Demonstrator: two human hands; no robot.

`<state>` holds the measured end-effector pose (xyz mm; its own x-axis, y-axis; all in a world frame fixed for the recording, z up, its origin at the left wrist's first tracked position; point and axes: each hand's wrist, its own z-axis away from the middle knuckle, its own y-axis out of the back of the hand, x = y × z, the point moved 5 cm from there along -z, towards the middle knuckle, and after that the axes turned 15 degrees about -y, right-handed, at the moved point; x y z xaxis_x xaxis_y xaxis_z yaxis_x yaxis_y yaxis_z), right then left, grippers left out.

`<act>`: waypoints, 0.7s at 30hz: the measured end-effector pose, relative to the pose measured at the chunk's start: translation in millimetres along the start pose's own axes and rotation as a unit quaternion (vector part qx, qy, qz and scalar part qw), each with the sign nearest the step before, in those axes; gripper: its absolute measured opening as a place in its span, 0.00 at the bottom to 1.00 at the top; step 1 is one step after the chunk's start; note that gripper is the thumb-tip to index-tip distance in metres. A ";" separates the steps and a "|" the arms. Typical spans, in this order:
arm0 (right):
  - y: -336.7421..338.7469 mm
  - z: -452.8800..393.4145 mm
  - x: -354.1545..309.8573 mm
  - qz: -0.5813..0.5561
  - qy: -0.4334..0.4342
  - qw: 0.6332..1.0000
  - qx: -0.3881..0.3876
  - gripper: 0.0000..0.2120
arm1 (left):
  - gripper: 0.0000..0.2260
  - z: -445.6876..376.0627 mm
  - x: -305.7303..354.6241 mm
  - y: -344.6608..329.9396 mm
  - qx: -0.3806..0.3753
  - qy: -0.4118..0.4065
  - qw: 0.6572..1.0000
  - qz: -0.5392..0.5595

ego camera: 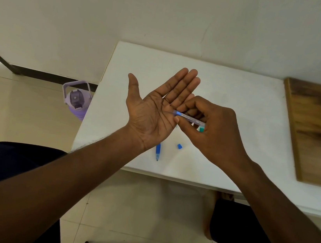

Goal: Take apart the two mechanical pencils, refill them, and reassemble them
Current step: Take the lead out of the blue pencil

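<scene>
Hands, two, both yours, raised over the white table (231,86).

Left hand (157,108): palm up, fingers straight and together, thumb spread wide; it grips nothing.

Right hand (211,128): fingers curled, pinching a slim clear tube (189,118) with a blue end between thumb and forefinger. The tube lies nearly level, its blue end pointing at your left palm and touching it or just short of it; which, you cannot tell. Whether this piece is a lead case or a pencil's inner part is not clear.

Teal piece (201,129): small, showing just below the tube beside your right thumb; mostly hidden, so what it is stays uncertain.

Blue pencil (158,151): lying on the table under your left wrist, tip toward you, upper part hidden by the hand.

Blue cap (179,146): small, loose on the table, just right of the blue pencil, apart from it.

Wooden board (317,129): on the table's right side.

Purple water bottle (76,101): on the floor, left of the table.
</scene>
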<state>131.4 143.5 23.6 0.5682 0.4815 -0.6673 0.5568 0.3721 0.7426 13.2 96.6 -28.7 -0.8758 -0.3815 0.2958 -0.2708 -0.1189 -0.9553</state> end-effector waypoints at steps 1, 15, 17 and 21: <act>-0.6 0.5 1.9 -0.006 -0.006 1.000 0.001 0.13 | 0.50 -0.4 0.6 -0.3 -0.001 0.000 1.000 -0.002; 8.9 -6.7 20.1 -0.133 -0.088 0.987 0.030 0.08 | 0.18 11.1 28.7 19.3 0.183 -0.090 0.867 -0.455; 11.1 -9.1 25.2 -0.133 -0.100 0.985 0.037 0.07 | 0.16 14.8 30.8 20.0 0.148 -0.128 0.820 -0.537; 13.0 -11.1 28.9 -0.137 -0.100 0.984 0.047 0.06 | 0.12 16.1 28.3 14.8 0.077 -0.145 0.817 -0.552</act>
<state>148.3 171.1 14.6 0.4920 0.2043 -0.8463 0.7538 0.3864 0.5315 -9.2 69.4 -34.4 0.0062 -0.1622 0.9867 -0.7599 -0.6422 -0.1007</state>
